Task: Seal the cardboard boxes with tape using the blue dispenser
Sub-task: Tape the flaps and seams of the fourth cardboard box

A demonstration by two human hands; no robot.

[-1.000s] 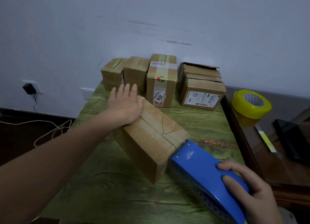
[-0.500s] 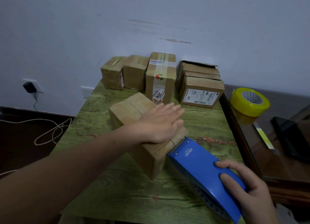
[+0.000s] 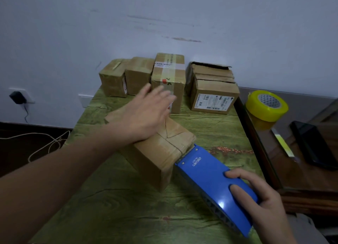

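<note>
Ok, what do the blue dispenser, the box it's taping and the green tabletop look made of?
The blue tape dispenser looks like painted metal or hard plastic, unclear which: smooth glossy shell with a highlight and screws. The brown cardboard box at its nose is matt paperboard with shinier tape strips over its seams. The green tabletop shows printed wood grain, probably a film or cloth covering.

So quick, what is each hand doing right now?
Left hand: open and flat, over the nearest brown cardboard box.
Right hand: gripping the blue plastic tape dispenser.

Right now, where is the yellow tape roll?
Head view, far right: the yellow tape roll sits on the dark side surface, just right of the labelled box.
</note>
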